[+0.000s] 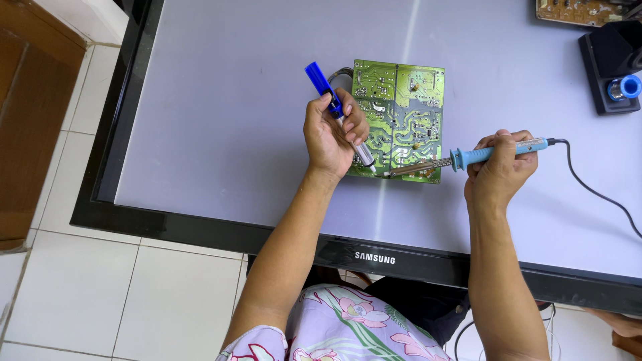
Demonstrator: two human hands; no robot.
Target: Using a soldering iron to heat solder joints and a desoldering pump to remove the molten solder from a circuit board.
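left hand (329,137): fist closed, thumb up, wrist bent | right hand (498,170): fingers curled shut, forearm reaching straight forward

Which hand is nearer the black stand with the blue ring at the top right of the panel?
Right. The right hand, holding the soldering iron, sits below and left of the black stand. The left hand, gripping the blue desoldering pump, is far left, beyond the circuit board.
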